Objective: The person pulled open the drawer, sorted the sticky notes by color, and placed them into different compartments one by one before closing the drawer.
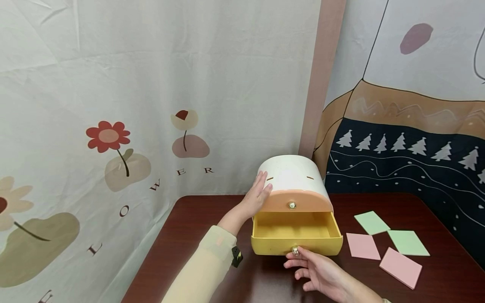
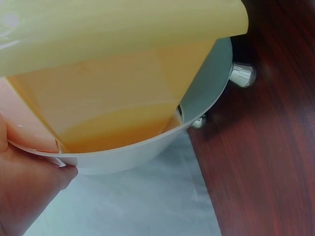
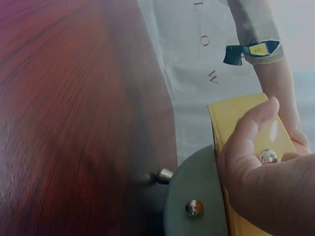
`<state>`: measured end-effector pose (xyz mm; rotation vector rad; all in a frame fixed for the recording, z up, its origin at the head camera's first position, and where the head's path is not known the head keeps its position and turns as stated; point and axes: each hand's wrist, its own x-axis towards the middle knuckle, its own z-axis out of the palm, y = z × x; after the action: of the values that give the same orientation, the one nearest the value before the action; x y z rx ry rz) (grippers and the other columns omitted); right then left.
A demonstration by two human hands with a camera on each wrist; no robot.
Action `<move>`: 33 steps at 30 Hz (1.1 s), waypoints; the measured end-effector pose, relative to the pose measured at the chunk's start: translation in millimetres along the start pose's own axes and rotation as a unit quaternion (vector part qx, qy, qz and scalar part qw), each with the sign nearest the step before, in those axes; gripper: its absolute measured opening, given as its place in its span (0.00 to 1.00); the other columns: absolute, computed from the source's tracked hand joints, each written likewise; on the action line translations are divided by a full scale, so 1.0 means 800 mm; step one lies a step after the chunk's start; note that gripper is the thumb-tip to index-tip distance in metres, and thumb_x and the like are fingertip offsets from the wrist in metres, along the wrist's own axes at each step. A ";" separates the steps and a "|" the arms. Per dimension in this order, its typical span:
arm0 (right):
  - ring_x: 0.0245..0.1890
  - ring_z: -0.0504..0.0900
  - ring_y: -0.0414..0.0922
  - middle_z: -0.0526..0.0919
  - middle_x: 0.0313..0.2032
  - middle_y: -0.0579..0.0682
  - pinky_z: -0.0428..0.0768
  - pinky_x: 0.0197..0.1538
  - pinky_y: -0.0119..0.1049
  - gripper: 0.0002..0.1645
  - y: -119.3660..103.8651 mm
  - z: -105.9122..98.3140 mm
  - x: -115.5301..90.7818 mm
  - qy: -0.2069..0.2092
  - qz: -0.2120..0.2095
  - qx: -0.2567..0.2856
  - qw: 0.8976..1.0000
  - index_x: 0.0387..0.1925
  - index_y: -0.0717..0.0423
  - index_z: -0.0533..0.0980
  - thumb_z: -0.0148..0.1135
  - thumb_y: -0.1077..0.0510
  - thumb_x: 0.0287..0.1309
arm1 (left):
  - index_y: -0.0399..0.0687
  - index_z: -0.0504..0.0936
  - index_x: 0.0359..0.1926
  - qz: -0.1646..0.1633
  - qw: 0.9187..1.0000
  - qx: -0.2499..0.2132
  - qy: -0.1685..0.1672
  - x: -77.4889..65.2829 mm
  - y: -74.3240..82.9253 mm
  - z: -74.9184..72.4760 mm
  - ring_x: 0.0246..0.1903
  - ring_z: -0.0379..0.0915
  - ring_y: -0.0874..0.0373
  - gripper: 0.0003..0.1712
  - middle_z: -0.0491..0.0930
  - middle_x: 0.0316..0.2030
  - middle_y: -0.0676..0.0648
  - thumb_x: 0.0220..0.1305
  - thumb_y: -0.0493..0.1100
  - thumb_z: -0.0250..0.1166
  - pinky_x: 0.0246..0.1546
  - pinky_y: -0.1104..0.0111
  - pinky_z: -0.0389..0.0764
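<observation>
A small drawer cabinet (image 1: 286, 172) with a white rounded top stands on the table, its peach upper drawer (image 1: 280, 201) in place. The yellow lower drawer (image 1: 265, 246) is pulled out, and I see nothing inside it. My left hand (image 1: 254, 199) rests on the cabinet's left side with the fingers extended along it. At the front of the yellow drawer my right hand (image 1: 318, 269) has its thumb and forefinger around the shiny round knob (image 3: 268, 157); the other fingers are loosely bent. Part of that forefinger is hidden in the right wrist view.
Several sticky-note pads lie right of the cabinet, among them a green pad (image 1: 372, 222) and a pink pad (image 1: 401, 267). The dark red table (image 1: 204, 219) backs onto a printed curtain (image 1: 242, 84). Silvery feet (image 2: 242, 74) jut from the cabinet's underside.
</observation>
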<state>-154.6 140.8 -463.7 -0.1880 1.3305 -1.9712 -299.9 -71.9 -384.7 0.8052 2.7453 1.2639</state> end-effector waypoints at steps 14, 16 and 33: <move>0.37 0.80 0.41 0.80 0.47 0.50 0.79 0.33 0.34 0.23 0.018 -0.039 -0.019 0.000 0.018 -0.133 0.991 0.59 0.61 0.66 0.46 0.51 0.70 | 0.40 0.43 0.74 -0.001 1.000 -0.004 0.003 0.000 -0.001 -0.001 0.74 0.29 0.45 0.37 0.35 0.74 0.39 0.74 0.56 0.39 0.71 0.50 0.39; 0.38 0.80 0.43 0.80 0.47 0.51 0.79 0.34 0.35 0.25 0.019 -0.050 -0.025 -0.003 0.022 -0.157 0.987 0.59 0.64 0.65 0.47 0.52 0.70 | 0.40 0.43 0.74 -0.002 1.000 -0.005 0.003 0.000 -0.001 -0.001 0.74 0.29 0.45 0.37 0.34 0.74 0.39 0.74 0.56 0.39 0.71 0.50 0.39; 0.34 0.78 0.44 0.79 0.35 0.53 0.76 0.32 0.38 0.23 -0.009 -0.137 -0.070 0.175 -0.020 -0.493 0.852 0.49 0.65 0.73 0.59 0.51 0.60 | 0.41 0.43 0.74 -0.005 1.000 -0.005 0.003 -0.002 0.004 0.000 0.74 0.29 0.45 0.37 0.34 0.74 0.40 0.74 0.57 0.39 0.71 0.50 0.39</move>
<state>-172.5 259.0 -491.6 -0.3421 2.5070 -1.1883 -297.3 -71.1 -382.9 0.7888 2.7408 1.2801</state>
